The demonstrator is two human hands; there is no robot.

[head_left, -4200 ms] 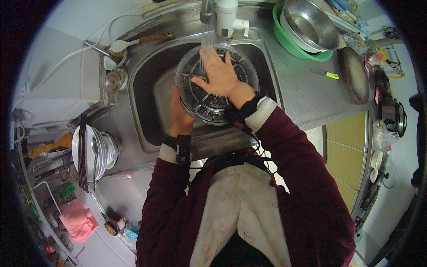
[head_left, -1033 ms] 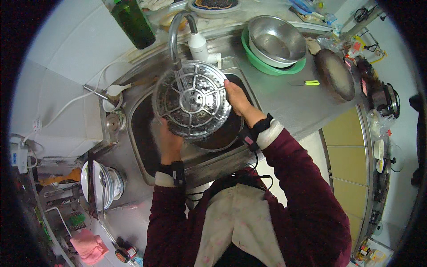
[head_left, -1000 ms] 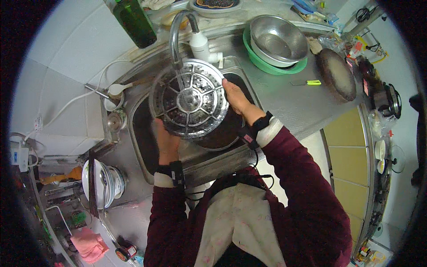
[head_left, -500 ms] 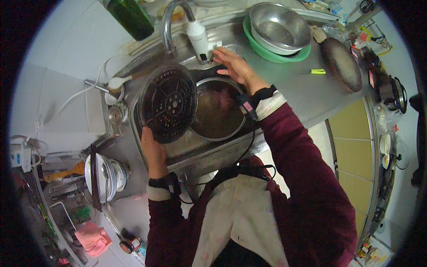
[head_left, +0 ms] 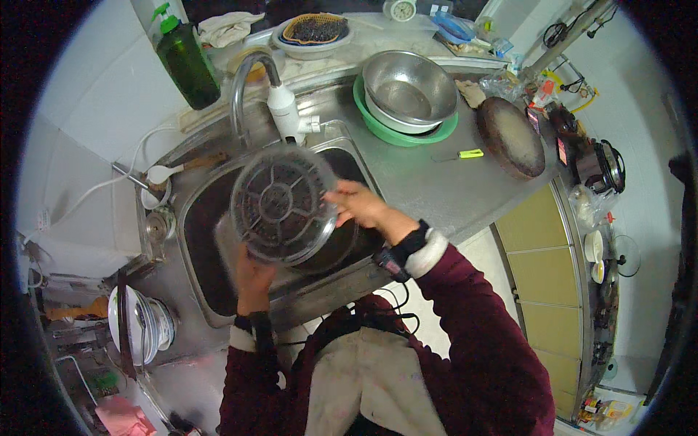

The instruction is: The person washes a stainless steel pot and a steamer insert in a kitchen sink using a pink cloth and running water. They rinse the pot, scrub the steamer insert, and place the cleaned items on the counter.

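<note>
A round metal steamer tray [head_left: 280,207], with spokes and many small holes, is held over the sink [head_left: 200,254]. My left hand [head_left: 253,282], smeared by motion, grips its lower left rim. At the right rim my right hand [head_left: 363,212] is closed with thumb and fingertips on the edge. Beneath the tray, a metal pot [head_left: 347,251] stands in the sink, mostly hidden by the tray. Just beyond the tray is the curved faucet [head_left: 240,94] with a white fitting [head_left: 285,112].
Stacked metal and green basins [head_left: 407,94] stand right of the sink, near a small yellow-green-handled knife [head_left: 469,154] and a dark round pan [head_left: 512,138]. Plates [head_left: 138,327] stand at the left. A green pump bottle [head_left: 187,65] is behind the sink's left end.
My right hand has moved from beside the faucet fitting to the tray's right rim. The tray has turned to show a lighter, spoked face, and now covers more of the pot. The view has shifted.
</note>
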